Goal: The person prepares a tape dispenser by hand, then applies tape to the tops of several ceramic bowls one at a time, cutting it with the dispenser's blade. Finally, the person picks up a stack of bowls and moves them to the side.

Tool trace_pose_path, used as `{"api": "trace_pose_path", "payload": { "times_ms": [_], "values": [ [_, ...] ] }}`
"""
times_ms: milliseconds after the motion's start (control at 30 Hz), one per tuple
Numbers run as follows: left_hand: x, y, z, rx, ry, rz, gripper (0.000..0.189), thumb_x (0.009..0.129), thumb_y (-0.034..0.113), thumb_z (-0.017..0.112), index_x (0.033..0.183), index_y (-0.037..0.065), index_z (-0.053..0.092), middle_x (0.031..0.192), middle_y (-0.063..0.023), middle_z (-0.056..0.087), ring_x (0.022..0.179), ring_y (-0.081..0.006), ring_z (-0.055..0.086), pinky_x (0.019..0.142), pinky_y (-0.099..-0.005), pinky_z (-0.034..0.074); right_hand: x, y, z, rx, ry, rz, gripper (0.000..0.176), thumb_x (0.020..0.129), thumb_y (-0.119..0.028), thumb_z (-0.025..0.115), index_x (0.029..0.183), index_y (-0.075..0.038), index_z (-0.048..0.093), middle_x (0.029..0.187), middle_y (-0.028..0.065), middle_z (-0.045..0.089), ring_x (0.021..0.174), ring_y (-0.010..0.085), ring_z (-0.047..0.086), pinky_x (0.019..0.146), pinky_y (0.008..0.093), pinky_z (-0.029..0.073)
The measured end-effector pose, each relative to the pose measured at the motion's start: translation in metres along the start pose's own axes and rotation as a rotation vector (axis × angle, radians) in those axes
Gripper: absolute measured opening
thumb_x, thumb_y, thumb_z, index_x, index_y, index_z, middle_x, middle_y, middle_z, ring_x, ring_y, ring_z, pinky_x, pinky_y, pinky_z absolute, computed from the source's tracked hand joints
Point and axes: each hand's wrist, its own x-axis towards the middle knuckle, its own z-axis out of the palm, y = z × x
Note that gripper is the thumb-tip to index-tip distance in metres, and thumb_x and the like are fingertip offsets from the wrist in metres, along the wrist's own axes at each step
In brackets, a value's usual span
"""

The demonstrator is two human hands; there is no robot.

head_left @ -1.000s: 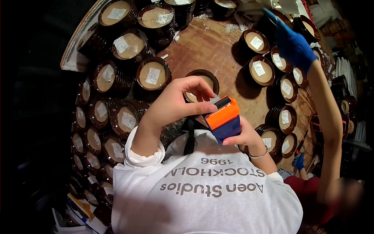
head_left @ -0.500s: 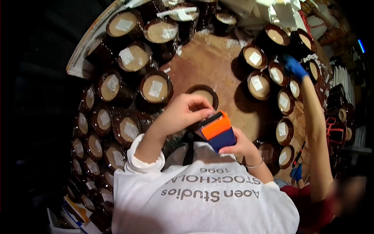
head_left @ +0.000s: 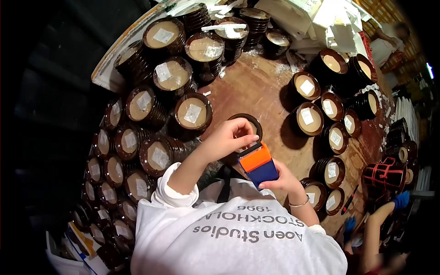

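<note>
Orange-and-blue label dispenser (head_left: pixel 259 164) gripped from below by right hand (head_left: pixel 282 181), held over desk (head_left: pixel 261 91) edge, close to chest. Left hand (head_left: pixel 229 140) curled over dispenser top, fingertips pinched at its black edge. Brown bowl (head_left: pixel 255 126) partly hidden under left hand. Labelled bowl stacks (head_left: pixel 160 156) ranged around.

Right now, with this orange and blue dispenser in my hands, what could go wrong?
The left hand pinches at the top of the orange and blue dispenser, held by the right hand: whatever it feeds out might crease or stick to the fingers. The left forearm hangs close beside a stack of bowls; a careless swing could topple it.
</note>
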Motion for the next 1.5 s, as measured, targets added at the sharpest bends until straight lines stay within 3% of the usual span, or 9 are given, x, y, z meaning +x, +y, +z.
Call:
{"api": "trace_pose_path", "payload": {
  "times_ms": [133,200,367,767,1000,1200,1300,1367,1500],
  "values": [
    [0.000,-0.007,-0.004,0.066,-0.005,0.057,0.014,0.083,0.016,0.060,0.085,0.003,0.055,0.072,0.0024,0.053,0.064,-0.0039,0.048,0.058,-0.0176,0.040,0.000,0.001,0.001,0.026,0.015,0.043,0.060,0.061,-0.008,0.078,0.112,0.000,0.049,0.101,0.0032,0.056,0.090,0.0098,0.052,0.081,0.0245,0.042],
    [0.000,-0.010,-0.006,-0.097,-0.048,0.016,0.017,0.082,0.018,0.063,0.088,0.003,0.056,0.076,0.0014,0.054,0.066,-0.0045,0.048,0.060,-0.0182,0.040,0.000,0.001,0.000,0.030,0.029,0.044,0.059,0.061,-0.008,0.077,0.112,0.000,0.049,0.101,0.0032,0.056,0.090,0.0099,0.052,0.081,0.0242,0.042],
    [-0.003,-0.014,-0.009,-0.081,-0.137,0.052,0.019,0.080,0.017,0.065,0.091,0.004,0.056,0.086,0.0010,0.057,0.080,-0.0054,0.053,0.071,-0.0198,0.043,-0.002,-0.006,0.002,0.045,0.029,0.074,0.061,0.059,-0.010,0.078,0.112,0.000,0.049,0.100,0.0031,0.056,0.090,0.0100,0.052,0.081,0.0242,0.042],
    [-0.003,-0.015,-0.004,-0.153,-0.119,0.057,0.011,0.082,0.013,0.060,0.087,0.004,0.056,0.078,0.0014,0.056,0.068,-0.0049,0.049,0.061,-0.0184,0.039,-0.006,-0.002,-0.001,0.050,0.012,0.066,0.061,0.059,-0.009,0.078,0.112,0.001,0.049,0.101,0.0025,0.056,0.090,0.0088,0.051,0.081,0.0235,0.041],
    [0.000,-0.014,-0.003,-0.172,-0.120,0.023,0.011,0.083,0.013,0.059,0.083,0.003,0.054,0.077,0.0014,0.055,0.068,-0.0047,0.049,0.062,-0.0185,0.040,-0.005,0.001,-0.004,0.014,0.011,0.055,0.061,0.059,-0.008,0.078,0.112,0.001,0.049,0.101,0.0028,0.056,0.090,0.0090,0.051,0.082,0.0238,0.041],
    [0.003,-0.021,-0.001,0.040,-0.064,0.131,0.011,0.083,0.011,0.059,0.083,0.002,0.053,0.079,0.0022,0.055,0.072,-0.0041,0.050,0.064,-0.0194,0.041,-0.004,0.004,-0.005,-0.003,0.029,0.065,0.060,0.061,-0.008,0.077,0.113,0.001,0.048,0.103,0.0037,0.055,0.093,0.0097,0.050,0.083,0.0247,0.041],
    [0.001,-0.021,0.004,0.158,0.061,0.119,0.011,0.081,0.009,0.060,0.081,0.001,0.053,0.075,0.0008,0.055,0.069,-0.0045,0.050,0.061,-0.0199,0.041,-0.002,0.007,-0.007,0.005,0.038,0.050,0.058,0.062,-0.008,0.076,0.112,0.001,0.048,0.101,0.0055,0.057,0.090,0.0118,0.054,0.081,0.0265,0.043],
    [-0.001,-0.017,0.008,0.441,0.214,0.160,0.010,0.080,0.007,0.060,0.079,0.000,0.053,0.070,-0.0014,0.054,0.062,-0.0053,0.049,0.057,-0.0202,0.041,-0.001,0.007,-0.009,0.026,0.036,0.100,0.057,0.063,-0.007,0.075,0.112,0.002,0.048,0.097,0.0074,0.059,0.083,0.0145,0.059,0.077,0.0279,0.047],
    [-0.003,-0.014,0.010,0.542,0.271,0.269,0.009,0.078,0.005,0.061,0.077,0.000,0.054,0.066,-0.0034,0.053,0.059,-0.0064,0.049,0.055,-0.0206,0.041,-0.002,0.001,-0.019,0.014,-0.009,0.112,0.056,0.063,-0.006,0.074,0.112,0.003,0.048,0.093,0.0091,0.060,0.077,0.0175,0.062,0.073,0.0290,0.049]
  ]
}}
